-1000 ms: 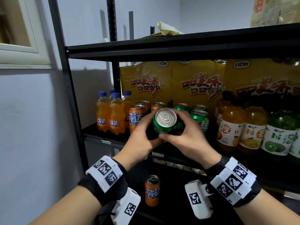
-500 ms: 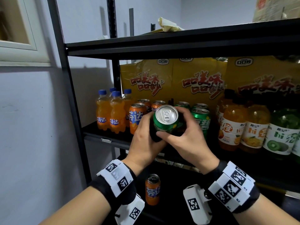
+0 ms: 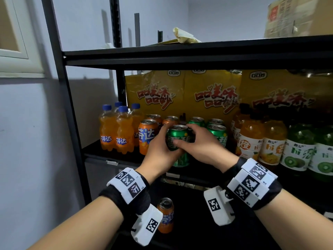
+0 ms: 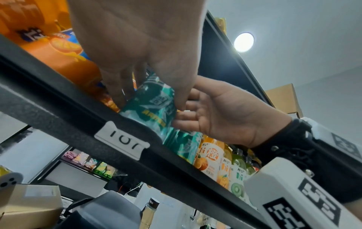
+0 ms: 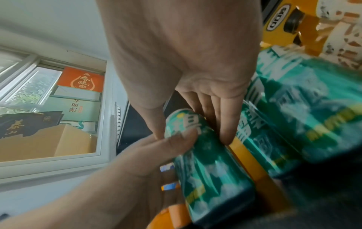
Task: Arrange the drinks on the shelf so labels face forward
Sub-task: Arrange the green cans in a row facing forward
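A green soda can stands upright at the front of the middle shelf, its white label lettering towards me. Both hands hold it. My left hand wraps its left side and my right hand grips its right side, thumb across the label. In the left wrist view my left hand's fingers and thumb clasp the green can just behind the shelf lip. The right wrist view shows my right hand's fingers laid along the green can. The can's base is hidden.
Orange cans stand close on the left, more green cans close on the right. Orange soda bottles are far left, juice bottles right, yellow cartons behind. One orange can sits on the lower shelf.
The green can was tilted with its top towards me, held out in front of the shelf. Both hands have turned it upright and brought it down to the shelf front.
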